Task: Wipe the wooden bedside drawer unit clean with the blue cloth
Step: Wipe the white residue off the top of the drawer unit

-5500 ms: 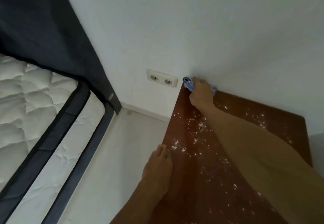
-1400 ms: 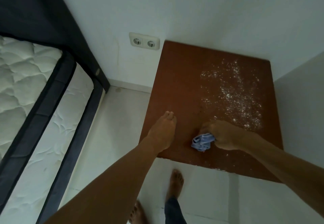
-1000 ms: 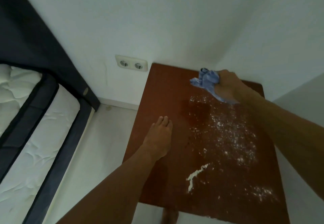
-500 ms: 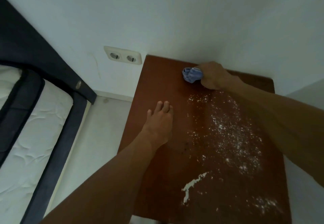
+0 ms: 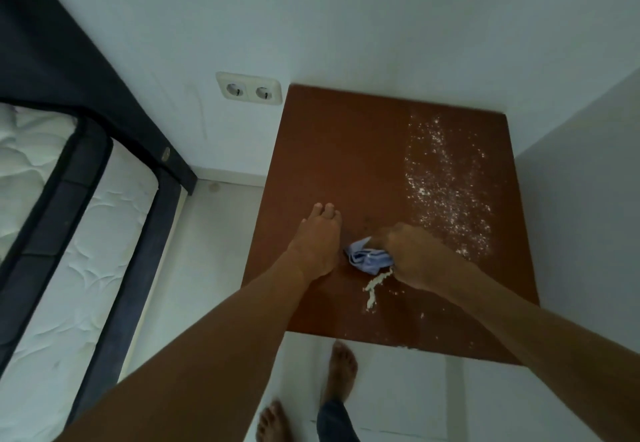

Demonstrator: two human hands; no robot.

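Observation:
The top of the reddish-brown wooden drawer unit fills the middle of the view, set into a white corner. My right hand is closed on the crumpled blue cloth and presses it on the wood near the front. A small ridge of white powder lies just in front of the cloth. A band of scattered white powder covers the right side of the top. My left hand lies flat on the wood, fingers together, just left of the cloth.
A double wall socket sits left of the unit's back corner. A bed with a white mattress and dark frame stands at the left, with white floor between. My bare feet stand at the unit's front edge.
My right hand has dragged the cloth from the back edge of the top to the front, leaving the middle strip free of powder. The left hand has stayed flat on the wood.

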